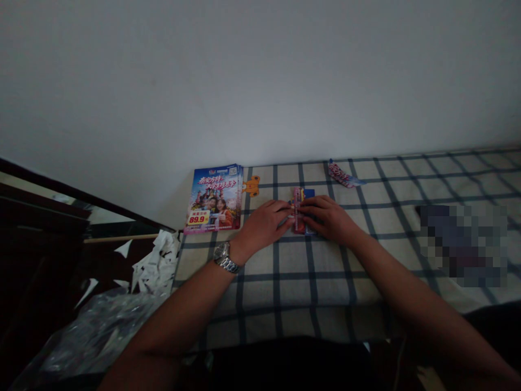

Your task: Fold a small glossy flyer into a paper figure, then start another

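A small folded flyer, pink and blue, lies on the checked cloth in front of me. My left hand, with a metal watch on the wrist, pinches its left edge with thumb and fingers. From the other side my right hand grips the flyer, its fingertips pressed on the folded part. Part of the flyer is hidden under the right fingers. To the left of my hands sits a stack of printed flyers, its top sheet marked 89.9. A brown bear-shaped cutout lies beside the stack.
A curled, folded strip of flyer paper lies near the wall. At right is a blurred-out dark object on the checked cloth. Left of the cloth's edge are torn white papers and a clear plastic bag.
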A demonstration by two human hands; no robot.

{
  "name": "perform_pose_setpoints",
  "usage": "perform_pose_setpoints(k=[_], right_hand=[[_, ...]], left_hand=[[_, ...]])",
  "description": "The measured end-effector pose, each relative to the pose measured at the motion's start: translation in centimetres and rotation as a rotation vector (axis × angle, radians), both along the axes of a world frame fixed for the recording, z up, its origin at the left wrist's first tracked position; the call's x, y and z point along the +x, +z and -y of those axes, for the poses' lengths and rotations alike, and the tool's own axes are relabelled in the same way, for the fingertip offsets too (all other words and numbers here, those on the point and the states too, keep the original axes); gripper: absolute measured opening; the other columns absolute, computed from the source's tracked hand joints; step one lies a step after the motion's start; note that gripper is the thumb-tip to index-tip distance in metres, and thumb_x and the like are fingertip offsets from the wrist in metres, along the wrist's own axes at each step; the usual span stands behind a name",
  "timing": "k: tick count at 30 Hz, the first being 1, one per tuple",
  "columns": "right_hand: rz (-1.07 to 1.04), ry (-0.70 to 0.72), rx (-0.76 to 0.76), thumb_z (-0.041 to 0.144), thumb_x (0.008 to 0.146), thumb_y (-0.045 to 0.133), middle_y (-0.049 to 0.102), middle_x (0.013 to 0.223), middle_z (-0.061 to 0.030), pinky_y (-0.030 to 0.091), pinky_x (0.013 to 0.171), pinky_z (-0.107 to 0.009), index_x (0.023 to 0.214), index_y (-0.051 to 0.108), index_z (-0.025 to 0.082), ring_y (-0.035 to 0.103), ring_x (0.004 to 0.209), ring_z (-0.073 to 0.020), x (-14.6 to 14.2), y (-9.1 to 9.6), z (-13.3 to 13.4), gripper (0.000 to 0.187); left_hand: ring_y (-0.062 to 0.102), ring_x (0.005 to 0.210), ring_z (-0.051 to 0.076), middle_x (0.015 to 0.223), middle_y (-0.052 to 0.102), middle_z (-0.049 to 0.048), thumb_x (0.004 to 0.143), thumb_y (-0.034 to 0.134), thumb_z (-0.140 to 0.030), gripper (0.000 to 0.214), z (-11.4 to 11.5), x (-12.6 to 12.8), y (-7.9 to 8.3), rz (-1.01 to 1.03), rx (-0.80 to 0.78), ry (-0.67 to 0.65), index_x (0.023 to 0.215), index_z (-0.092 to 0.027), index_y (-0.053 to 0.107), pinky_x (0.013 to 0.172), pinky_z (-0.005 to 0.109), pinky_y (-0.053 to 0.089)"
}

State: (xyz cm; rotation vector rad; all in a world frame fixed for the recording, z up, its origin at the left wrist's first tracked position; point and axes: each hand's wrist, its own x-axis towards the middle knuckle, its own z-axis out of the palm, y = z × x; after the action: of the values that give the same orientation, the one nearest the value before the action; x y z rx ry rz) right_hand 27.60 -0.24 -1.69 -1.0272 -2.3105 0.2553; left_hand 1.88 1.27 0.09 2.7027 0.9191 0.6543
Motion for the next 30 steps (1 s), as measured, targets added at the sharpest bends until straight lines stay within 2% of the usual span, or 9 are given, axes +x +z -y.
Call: perform_pose_setpoints(k=[10, 21, 27, 30], right_hand=[[0.021, 0.024, -0.002, 0.03, 0.102, 0.063, 0.072, 0.127, -0.0116, 0.056, 0.102, -0.052, 0.127, 0.074, 0.024, 0.066, 0.118, -0.0293, 0.33, 0.0, 0.06, 0.028], [0.043, 0.012, 0.016, 0.033, 0.102, 0.063, 0.07, 0.13, -0.0113, 0.056, 0.102, -0.053, 0.126, 0.075, 0.027, 0.065, 0.119, -0.0301, 0.27, -0.39, 0.05, 0.028], [0.063, 0.011, 0.03, 0.032, 0.103, 0.062, 0.07, 0.129, -0.0131, 0.055, 0.102, -0.053, 0.124, 0.076, 0.023, 0.064, 0.118, -0.0305, 0.04, 0.0, 0.21, 0.027], [0.059, 0.007, 0.021, 0.033, 0.102, 0.062, 0.07, 0.129, -0.0124, 0.056, 0.101, -0.054, 0.126, 0.076, 0.026, 0.064, 0.118, -0.0311, 0.08, -0.09, 0.18, 0.028]], left_hand=[[0.064, 0.112, 0.021, 0.124, 0.07, 0.0068, 0.109, 0.053, -0.037, 0.029, 0.02, -0.01, -0.28, 0.021, -0.018, -0.003, 0.123, -0.019, 0.07, 0.098, 0.04, 0.058], [0.063, 0.115, 0.022, 0.125, 0.069, 0.0076, 0.109, 0.051, -0.035, 0.028, -0.02, -0.11, -0.05, -0.019, -0.021, -0.015, 0.12, -0.02, 0.072, 0.102, 0.042, 0.057], [0.063, 0.114, 0.022, 0.125, 0.069, 0.0074, 0.109, 0.05, -0.036, 0.028, -0.01, -0.13, -0.23, -0.019, -0.005, -0.015, 0.119, -0.019, 0.071, 0.1, 0.041, 0.058], [0.062, 0.115, 0.022, 0.125, 0.069, 0.0076, 0.109, 0.051, -0.035, 0.028, 0.03, -0.1, -0.18, -0.023, -0.003, -0.013, 0.118, -0.018, 0.071, 0.1, 0.041, 0.057]])
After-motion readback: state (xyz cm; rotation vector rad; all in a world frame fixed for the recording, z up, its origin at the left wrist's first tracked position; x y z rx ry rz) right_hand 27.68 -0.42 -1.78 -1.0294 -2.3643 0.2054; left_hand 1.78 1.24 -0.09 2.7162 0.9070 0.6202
